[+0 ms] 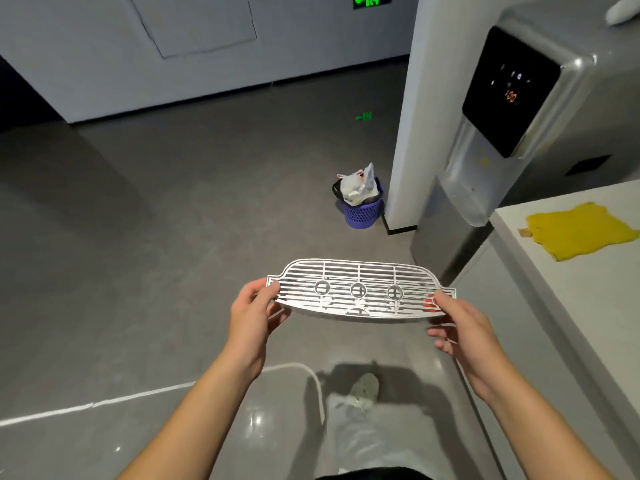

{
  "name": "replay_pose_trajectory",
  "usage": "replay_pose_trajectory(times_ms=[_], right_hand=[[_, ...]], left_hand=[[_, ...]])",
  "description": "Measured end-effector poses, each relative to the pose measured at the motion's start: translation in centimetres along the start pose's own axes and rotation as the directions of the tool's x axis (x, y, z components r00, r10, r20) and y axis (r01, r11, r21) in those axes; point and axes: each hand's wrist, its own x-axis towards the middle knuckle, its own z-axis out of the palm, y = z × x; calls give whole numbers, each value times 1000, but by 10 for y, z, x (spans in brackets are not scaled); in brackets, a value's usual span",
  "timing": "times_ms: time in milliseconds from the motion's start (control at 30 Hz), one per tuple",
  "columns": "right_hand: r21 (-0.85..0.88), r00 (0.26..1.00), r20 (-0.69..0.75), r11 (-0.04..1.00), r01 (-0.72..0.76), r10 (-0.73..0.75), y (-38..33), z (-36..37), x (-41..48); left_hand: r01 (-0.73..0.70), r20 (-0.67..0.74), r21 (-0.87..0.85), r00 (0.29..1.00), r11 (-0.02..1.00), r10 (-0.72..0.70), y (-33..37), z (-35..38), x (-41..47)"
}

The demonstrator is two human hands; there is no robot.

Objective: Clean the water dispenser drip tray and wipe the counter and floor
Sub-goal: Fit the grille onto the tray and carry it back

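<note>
I hold a white slotted drip tray (360, 289) level in the air above the grey floor (156, 237). My left hand (254, 317) grips its left end and my right hand (462, 327) grips its right end, thumbs on top. A small red part shows by my right thumb. The silver water dispenser (502, 140) stands at the right, its black panel lit. A yellow cloth (581, 230) lies on the white counter (540, 289) at the far right.
A purple waste basket (362, 207) stuffed with white bags stands by a white pillar (415, 116). A white cable (138, 396) runs across the floor near my shoe (363, 389). Grey walls close the far side.
</note>
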Motion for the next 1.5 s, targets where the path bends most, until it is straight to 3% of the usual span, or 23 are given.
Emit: replay_pose_trajectory(times_ms=[267, 567, 733, 933, 1233, 1500], right_hand=[[85, 1000, -4, 996, -18, 18, -84, 66, 123], [247, 967, -253, 969, 31, 34, -147, 87, 227], [343, 905, -411, 939, 42, 109, -166, 97, 281], [462, 763, -597, 884, 72, 250, -180, 102, 328], [461, 608, -719, 885, 57, 335, -152, 62, 407], [496, 544, -748, 865, 79, 380, -80, 4, 499]], left_hand=[[6, 39, 56, 999, 998, -9, 80, 45, 155], [54, 260, 168, 961, 984, -97, 122, 150, 339], [98, 433, 258, 878, 961, -205, 142, 232, 435], [83, 568, 422, 752, 903, -334, 158, 337, 517], [-62, 680, 598, 567, 799, -464, 90, 470, 600], [-50, 644, 652, 562, 756, -519, -28, 552, 644]])
